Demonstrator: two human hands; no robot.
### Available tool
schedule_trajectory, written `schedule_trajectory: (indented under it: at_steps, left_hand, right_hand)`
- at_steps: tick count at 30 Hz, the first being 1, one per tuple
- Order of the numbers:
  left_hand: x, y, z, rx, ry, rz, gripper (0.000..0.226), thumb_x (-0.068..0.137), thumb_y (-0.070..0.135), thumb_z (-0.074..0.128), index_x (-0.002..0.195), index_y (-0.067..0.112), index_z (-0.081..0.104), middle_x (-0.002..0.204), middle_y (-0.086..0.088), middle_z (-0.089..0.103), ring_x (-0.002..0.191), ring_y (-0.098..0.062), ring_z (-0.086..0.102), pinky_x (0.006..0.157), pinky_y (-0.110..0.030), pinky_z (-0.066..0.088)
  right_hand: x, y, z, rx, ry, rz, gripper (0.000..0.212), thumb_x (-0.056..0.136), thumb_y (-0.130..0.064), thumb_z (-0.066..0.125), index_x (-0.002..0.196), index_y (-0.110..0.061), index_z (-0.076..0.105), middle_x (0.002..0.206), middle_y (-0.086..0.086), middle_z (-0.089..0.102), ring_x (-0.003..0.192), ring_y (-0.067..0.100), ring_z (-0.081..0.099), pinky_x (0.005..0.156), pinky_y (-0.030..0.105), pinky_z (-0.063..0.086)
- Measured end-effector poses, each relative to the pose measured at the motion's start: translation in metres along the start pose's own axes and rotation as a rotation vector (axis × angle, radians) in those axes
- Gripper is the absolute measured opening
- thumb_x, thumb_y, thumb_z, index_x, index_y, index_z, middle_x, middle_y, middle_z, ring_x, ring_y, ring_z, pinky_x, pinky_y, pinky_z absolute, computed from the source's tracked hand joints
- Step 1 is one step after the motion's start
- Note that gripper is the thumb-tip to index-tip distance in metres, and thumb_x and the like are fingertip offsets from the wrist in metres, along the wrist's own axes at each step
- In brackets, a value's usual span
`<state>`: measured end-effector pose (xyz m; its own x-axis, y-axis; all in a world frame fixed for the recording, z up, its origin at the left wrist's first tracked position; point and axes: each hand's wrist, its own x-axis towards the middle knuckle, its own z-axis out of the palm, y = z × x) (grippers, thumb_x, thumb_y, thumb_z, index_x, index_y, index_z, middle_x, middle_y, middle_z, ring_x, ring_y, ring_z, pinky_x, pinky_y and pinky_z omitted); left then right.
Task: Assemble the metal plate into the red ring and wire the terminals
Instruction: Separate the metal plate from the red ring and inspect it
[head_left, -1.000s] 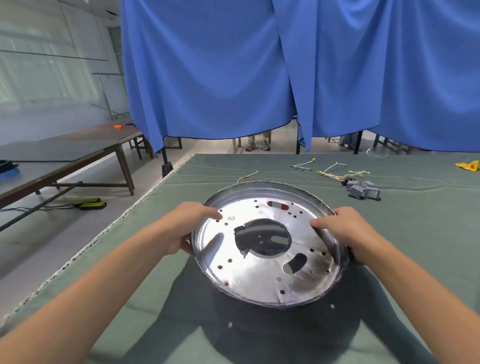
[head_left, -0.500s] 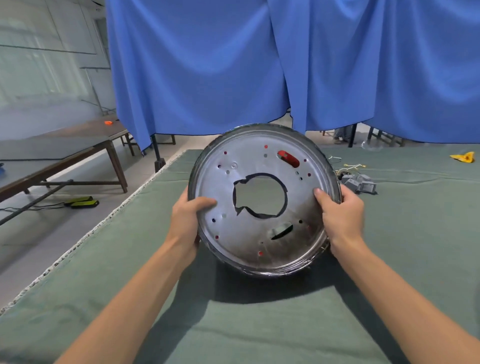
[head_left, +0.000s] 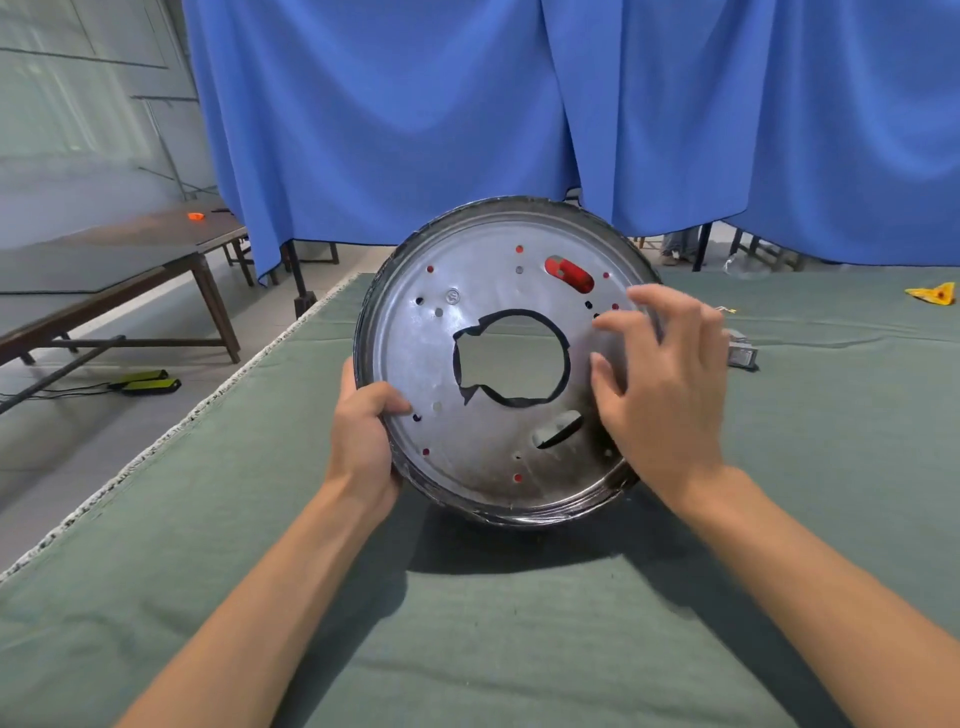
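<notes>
One left hand (head_left: 363, 436) alone pinches the round shiny metal plate (head_left: 498, 364) upright while the right hand (head_left: 660, 384) hovers with fingers (head_left: 618, 325) spread, so it may tip and fall.

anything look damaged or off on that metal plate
Yes: the metal plate has dark, soot-like smudging across its lower right, near the right hand, and its central cutout has a jagged, uneven left edge.
</notes>
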<state>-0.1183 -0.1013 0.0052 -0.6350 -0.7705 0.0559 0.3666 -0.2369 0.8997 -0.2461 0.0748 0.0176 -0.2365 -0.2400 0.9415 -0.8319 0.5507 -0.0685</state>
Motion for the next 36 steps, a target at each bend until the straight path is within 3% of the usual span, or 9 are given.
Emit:
schedule_trajectory:
  at_steps: [4, 8, 10, 12, 15, 20, 26, 31, 36]
  left_hand:
    - [-0.001, -0.001, -0.002, 0.001, -0.014, 0.017, 0.024, 0.071, -0.004, 0.038, 0.074, 0.018, 0.048, 0.052, 0.010, 0.057, 0.044, -0.010, 0.054, 0.038, -0.025, 0.043]
    - [-0.005, -0.003, -0.007, -0.075, -0.030, -0.044, 0.018, 0.066, 0.001, 0.041, 0.080, 0.010, 0.047, 0.067, -0.004, 0.057, 0.064, -0.024, 0.056, 0.055, -0.034, 0.050]
    - [-0.008, 0.000, -0.011, -0.127, -0.057, -0.094, 0.034, 0.059, 0.006, 0.047, 0.092, 0.002, 0.050, 0.084, -0.019, 0.059, 0.078, -0.036, 0.059, 0.072, -0.047, 0.055]
    - [-0.012, 0.006, -0.011, -0.165, -0.074, -0.138, 0.063, 0.057, 0.010, 0.052, 0.117, -0.006, 0.048, 0.112, -0.033, 0.055, 0.101, -0.050, 0.056, 0.096, -0.062, 0.042]
    - [-0.015, 0.012, -0.011, -0.210, -0.098, -0.138, 0.082, 0.060, 0.016, 0.062, 0.134, -0.008, 0.038, 0.123, -0.031, 0.051, 0.106, -0.046, 0.055, 0.097, -0.057, 0.042]
    - [-0.013, 0.010, -0.011, -0.283, -0.177, -0.141, 0.075, 0.077, 0.037, 0.061, 0.138, -0.001, 0.040, 0.136, -0.029, 0.048, 0.125, -0.045, 0.047, 0.107, -0.056, 0.035]
    - [-0.012, 0.008, -0.014, -0.194, -0.291, -0.101, 0.056, 0.079, 0.042, 0.060, 0.120, 0.004, 0.063, 0.122, -0.023, 0.062, 0.112, -0.037, 0.060, 0.097, -0.047, 0.048]
    - [-0.011, 0.008, -0.014, -0.150, -0.293, -0.052, 0.068, 0.084, 0.046, 0.051, 0.136, 0.004, 0.046, 0.131, -0.023, 0.055, 0.123, -0.039, 0.051, 0.106, -0.054, 0.037]
    - [-0.010, 0.007, -0.011, -0.135, -0.363, 0.045, 0.058, 0.089, 0.052, 0.034, 0.126, 0.012, 0.055, 0.126, -0.016, 0.061, 0.119, -0.031, 0.056, 0.105, -0.048, 0.041]
  right_hand:
    - [0.001, -0.026, 0.001, 0.139, -0.147, -0.245, 0.010, 0.079, -0.008, 0.065, 0.089, -0.007, 0.068, 0.087, 0.006, 0.067, 0.087, 0.028, 0.059, 0.081, 0.033, 0.045]
    - [-0.003, -0.059, 0.010, 0.162, -0.532, -0.191, 0.043, 0.084, -0.037, 0.068, 0.113, -0.007, 0.061, 0.094, 0.006, 0.068, 0.088, 0.026, 0.063, 0.082, 0.035, 0.047]
    - [-0.004, -0.068, 0.017, 0.163, -0.660, -0.156, 0.054, 0.088, -0.053, 0.056, 0.124, -0.013, 0.052, 0.091, 0.000, 0.066, 0.088, 0.022, 0.062, 0.090, 0.034, 0.038]
    - [-0.003, -0.072, 0.021, 0.246, -0.653, -0.140, 0.051, 0.088, -0.055, 0.052, 0.121, -0.017, 0.052, 0.087, -0.002, 0.065, 0.087, 0.020, 0.060, 0.089, 0.031, 0.030]
    - [0.000, -0.071, 0.023, 0.353, -0.608, -0.143, 0.044, 0.086, -0.052, 0.058, 0.114, -0.017, 0.057, 0.087, -0.002, 0.065, 0.085, 0.019, 0.058, 0.078, 0.027, 0.020]
    - [0.006, -0.065, 0.023, 0.337, -0.577, -0.157, 0.042, 0.082, -0.051, 0.064, 0.106, -0.016, 0.061, 0.075, -0.007, 0.055, 0.078, 0.020, 0.056, 0.072, 0.025, 0.016]
    - [0.007, -0.065, 0.022, 0.333, -0.559, -0.189, 0.040, 0.079, -0.047, 0.070, 0.102, -0.014, 0.064, 0.076, -0.001, 0.066, 0.076, 0.021, 0.060, 0.076, 0.028, 0.026]
    - [0.011, -0.058, 0.023, 0.342, -0.540, -0.178, 0.041, 0.079, -0.047, 0.070, 0.103, -0.014, 0.065, 0.080, -0.001, 0.069, 0.077, 0.021, 0.062, 0.079, 0.027, 0.027]
    - [0.011, -0.049, 0.025, 0.349, -0.532, -0.133, 0.042, 0.081, -0.050, 0.066, 0.107, -0.017, 0.064, 0.083, -0.002, 0.068, 0.081, 0.020, 0.061, 0.077, 0.023, 0.021]
